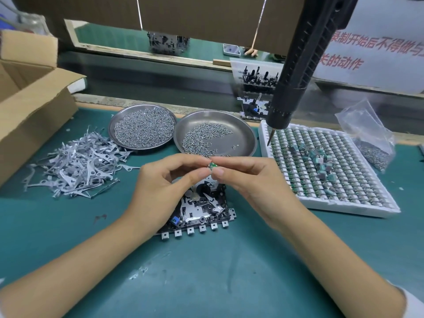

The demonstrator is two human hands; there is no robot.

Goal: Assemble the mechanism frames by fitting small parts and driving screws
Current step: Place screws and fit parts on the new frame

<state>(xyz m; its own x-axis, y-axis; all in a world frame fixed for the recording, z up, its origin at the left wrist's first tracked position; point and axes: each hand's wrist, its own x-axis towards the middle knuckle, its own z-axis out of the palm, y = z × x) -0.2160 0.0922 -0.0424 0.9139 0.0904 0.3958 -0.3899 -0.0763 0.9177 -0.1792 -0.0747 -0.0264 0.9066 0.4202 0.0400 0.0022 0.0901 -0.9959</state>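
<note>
in the head view, the left hand (165, 180) and the right hand (250, 180) meet above the green mat (229, 271), both pinching one small green part (213, 165) between thumb and fingertips. directly below them a mechanism frame (202, 210) lies flat on the mat. behind sit two metal dishes of screws (143, 129) (215, 134), with a heap of flat metal levers (78, 161) to the left and a white tray of green parts (325, 166) to the right. a black electric screwdriver (296, 72) hangs above the tray's near corner.
</note>
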